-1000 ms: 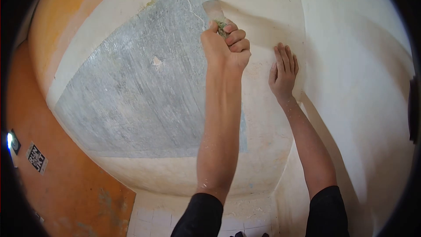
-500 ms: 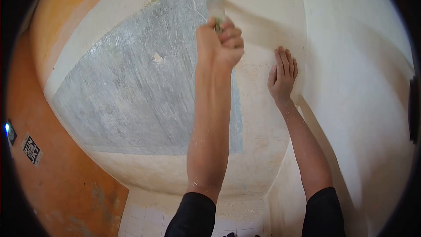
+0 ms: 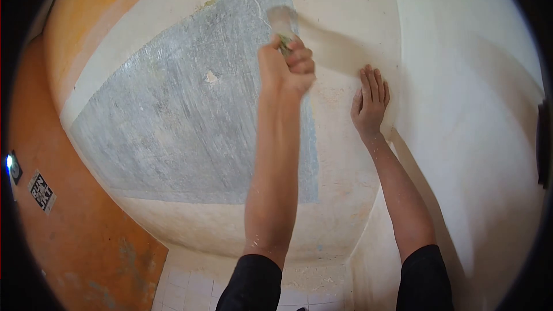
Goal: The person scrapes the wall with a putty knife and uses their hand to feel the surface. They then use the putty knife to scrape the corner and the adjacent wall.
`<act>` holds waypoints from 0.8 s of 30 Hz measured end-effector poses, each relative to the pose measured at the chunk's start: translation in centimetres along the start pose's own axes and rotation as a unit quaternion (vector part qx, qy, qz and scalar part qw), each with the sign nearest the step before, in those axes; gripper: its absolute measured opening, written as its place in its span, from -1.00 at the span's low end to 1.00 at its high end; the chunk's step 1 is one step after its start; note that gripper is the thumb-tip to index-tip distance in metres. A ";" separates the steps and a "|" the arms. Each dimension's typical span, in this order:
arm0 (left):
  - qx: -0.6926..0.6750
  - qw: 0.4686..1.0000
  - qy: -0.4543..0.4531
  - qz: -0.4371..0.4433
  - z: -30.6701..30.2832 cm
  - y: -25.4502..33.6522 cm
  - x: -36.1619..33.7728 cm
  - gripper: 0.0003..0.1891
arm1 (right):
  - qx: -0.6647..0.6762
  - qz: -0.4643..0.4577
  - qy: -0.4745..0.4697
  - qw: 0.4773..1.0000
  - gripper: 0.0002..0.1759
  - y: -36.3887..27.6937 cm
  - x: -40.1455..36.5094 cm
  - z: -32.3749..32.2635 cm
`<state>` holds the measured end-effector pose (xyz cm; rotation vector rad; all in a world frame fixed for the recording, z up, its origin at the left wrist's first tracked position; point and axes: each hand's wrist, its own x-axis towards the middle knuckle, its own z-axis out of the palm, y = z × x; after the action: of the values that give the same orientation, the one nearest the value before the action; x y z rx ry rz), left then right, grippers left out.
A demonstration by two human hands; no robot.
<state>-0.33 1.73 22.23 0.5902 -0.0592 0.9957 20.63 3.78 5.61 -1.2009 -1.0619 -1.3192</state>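
Observation:
My left hand [image 3: 288, 66] is closed around the greenish handle of a scraper-like tool [image 3: 281, 18], with its palm side toward me. The tool's wide, pale blade points up and is blurred, over the upper right part of a grey-blue patch [image 3: 173, 109] on the cream wall. A thin pale crack runs just left of the blade. My right hand [image 3: 371, 101] lies flat on the cream wall right of the patch, fingers stretched upward and thumb out to the left.
An orange wall [image 3: 75, 196] on the left bears a black-and-white sticker [image 3: 42, 192] and a small device with a bright light [image 3: 14, 166]. A white wall [image 3: 461, 109] curves along the right. Pale tiles [image 3: 190, 288] show at the bottom. A small hole sits near the patch's top corner.
My left hand and the tool have moved slightly down along the wall, and the blade is more blurred. My right hand stays flat on the wall. The view has shifted a little.

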 end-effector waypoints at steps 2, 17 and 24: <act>0.026 0.999 -0.043 0.012 1.8 1.8 1.5 -0.59 | -0.004 0.002 -0.001 1.000 -0.47 0.1 -0.2 -0.1; -0.040 0.998 -0.031 -0.024 0.2 0.8 -0.3 -0.72 | -0.001 -0.001 -0.009 1.000 -0.48 0.2 -0.2 -0.3; -0.009 0.999 -0.031 -0.007 0.1 2.0 -1.0 -0.71 | -0.001 0.008 -0.010 1.000 -0.47 -0.2 -0.1 -0.4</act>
<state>-2.46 1.68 22.83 0.6048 -0.1191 0.9629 20.42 3.45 5.45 -1.2249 -1.0638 -1.2995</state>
